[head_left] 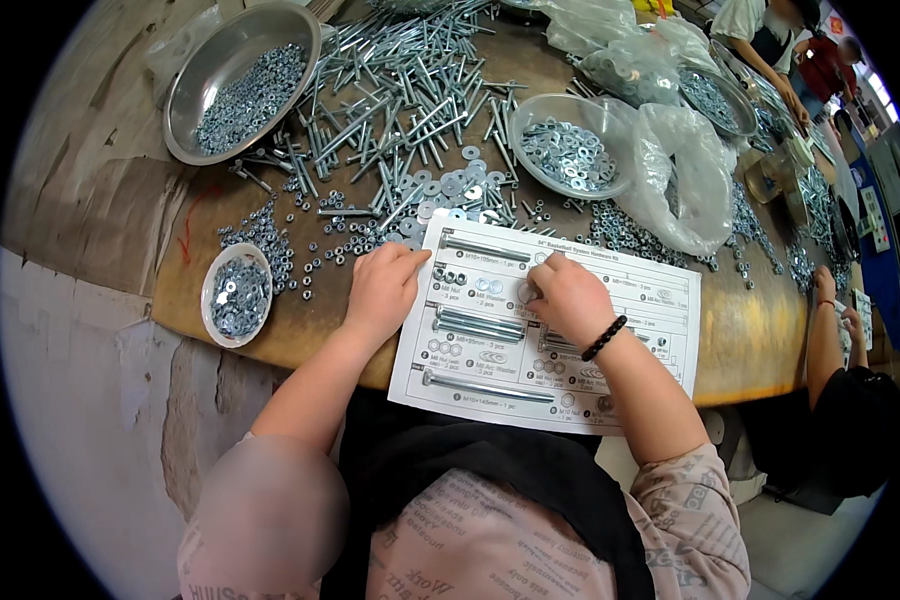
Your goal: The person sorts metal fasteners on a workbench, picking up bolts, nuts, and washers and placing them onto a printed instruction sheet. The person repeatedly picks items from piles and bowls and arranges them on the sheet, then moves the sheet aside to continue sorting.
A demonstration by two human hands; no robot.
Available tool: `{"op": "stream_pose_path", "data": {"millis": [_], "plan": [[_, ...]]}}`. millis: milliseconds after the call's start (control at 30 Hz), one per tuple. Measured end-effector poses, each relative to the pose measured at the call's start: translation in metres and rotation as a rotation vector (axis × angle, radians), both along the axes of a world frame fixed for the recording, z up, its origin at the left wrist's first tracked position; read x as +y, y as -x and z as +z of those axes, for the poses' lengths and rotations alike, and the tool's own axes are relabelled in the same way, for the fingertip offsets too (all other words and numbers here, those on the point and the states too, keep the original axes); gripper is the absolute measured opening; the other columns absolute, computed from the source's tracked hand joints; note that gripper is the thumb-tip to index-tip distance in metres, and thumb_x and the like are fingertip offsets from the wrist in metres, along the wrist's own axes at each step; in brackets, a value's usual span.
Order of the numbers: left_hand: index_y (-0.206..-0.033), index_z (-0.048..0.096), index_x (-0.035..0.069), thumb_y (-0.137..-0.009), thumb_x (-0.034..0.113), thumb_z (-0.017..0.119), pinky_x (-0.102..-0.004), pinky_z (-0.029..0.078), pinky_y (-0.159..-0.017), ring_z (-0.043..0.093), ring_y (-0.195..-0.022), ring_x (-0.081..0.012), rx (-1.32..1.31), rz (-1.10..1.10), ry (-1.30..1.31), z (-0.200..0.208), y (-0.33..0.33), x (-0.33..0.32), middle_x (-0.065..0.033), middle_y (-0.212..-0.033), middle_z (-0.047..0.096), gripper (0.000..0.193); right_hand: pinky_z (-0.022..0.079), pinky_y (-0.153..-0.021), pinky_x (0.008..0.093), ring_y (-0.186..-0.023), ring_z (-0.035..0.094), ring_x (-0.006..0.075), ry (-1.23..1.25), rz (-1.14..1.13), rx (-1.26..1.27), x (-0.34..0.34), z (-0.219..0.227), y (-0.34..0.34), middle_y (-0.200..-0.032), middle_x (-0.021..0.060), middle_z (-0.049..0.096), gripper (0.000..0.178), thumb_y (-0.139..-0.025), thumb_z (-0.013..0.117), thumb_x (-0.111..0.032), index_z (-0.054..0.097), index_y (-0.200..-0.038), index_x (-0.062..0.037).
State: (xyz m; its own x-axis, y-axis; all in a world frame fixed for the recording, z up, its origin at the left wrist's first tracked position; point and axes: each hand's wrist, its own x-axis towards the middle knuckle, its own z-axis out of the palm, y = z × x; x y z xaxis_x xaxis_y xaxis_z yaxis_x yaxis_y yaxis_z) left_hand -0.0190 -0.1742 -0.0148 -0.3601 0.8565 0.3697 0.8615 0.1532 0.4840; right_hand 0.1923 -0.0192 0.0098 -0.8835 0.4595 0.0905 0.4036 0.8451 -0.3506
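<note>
A white printed sheet (630,330) with drawn outlines of parts lies at the near edge of a wooden table (760,335). Long bolts (475,325), nuts and washers lie on its outlines. My left hand (380,290) rests at the sheet's left edge, fingers curled, fingertips by small nuts (448,276). My right hand (568,298), with a black bead bracelet at the wrist, presses on the middle of the sheet; its fingertips pinch a small washer (523,291), partly hidden.
A heap of long bolts (400,95) and loose washers (460,185) lies beyond the sheet. A metal pan of nuts (240,85) sits far left, a small bowl of washers (236,295) near left, a clear bowl of washers (570,150) and plastic bags on the right. Other people work at right.
</note>
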Motion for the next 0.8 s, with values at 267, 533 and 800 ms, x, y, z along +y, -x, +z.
{"op": "stream_pose_path", "data": {"millis": [267,533,800], "plan": [[-0.094,0.067,0.010,-0.075,0.005,0.057,-0.0357,0.039,-0.075,0.055,-0.080,-0.0224,-0.029,0.010,-0.029,-0.003,0.007,-0.004,-0.0030,-0.082,0.057,0.022,0.048,-0.065,0.0376,-0.077,0.057,0.0267,-0.083,0.059,0.034,-0.003,-0.003,-0.003,-0.076,0.0072,0.054,0.012,-0.076,0.063,-0.020,0.063,-0.082,-0.0100],[-0.092,0.067,0.009,-0.074,0.004,0.058,-0.0365,0.041,-0.073,0.056,-0.077,-0.0241,-0.030,0.012,-0.056,-0.003,0.006,0.001,-0.0052,-0.080,0.057,0.021,0.048,-0.061,0.0365,-0.072,0.057,0.0257,-0.128,0.022,-0.028,-0.015,0.003,-0.023,-0.075,0.0068,0.054,0.019,-0.077,0.063,-0.019,0.064,-0.096,-0.0162],[-0.095,0.065,0.007,-0.075,0.002,0.057,-0.0364,0.041,-0.074,0.056,-0.081,-0.0253,-0.075,0.017,0.005,-0.004,0.012,-0.008,-0.0070,-0.084,0.058,0.023,0.046,-0.059,0.0351,-0.069,0.057,0.0265,-0.053,-0.225,0.167,0.033,0.022,-0.068,-0.080,0.0107,0.057,0.027,-0.076,0.066,-0.015,0.064,-0.103,-0.0098]]}}
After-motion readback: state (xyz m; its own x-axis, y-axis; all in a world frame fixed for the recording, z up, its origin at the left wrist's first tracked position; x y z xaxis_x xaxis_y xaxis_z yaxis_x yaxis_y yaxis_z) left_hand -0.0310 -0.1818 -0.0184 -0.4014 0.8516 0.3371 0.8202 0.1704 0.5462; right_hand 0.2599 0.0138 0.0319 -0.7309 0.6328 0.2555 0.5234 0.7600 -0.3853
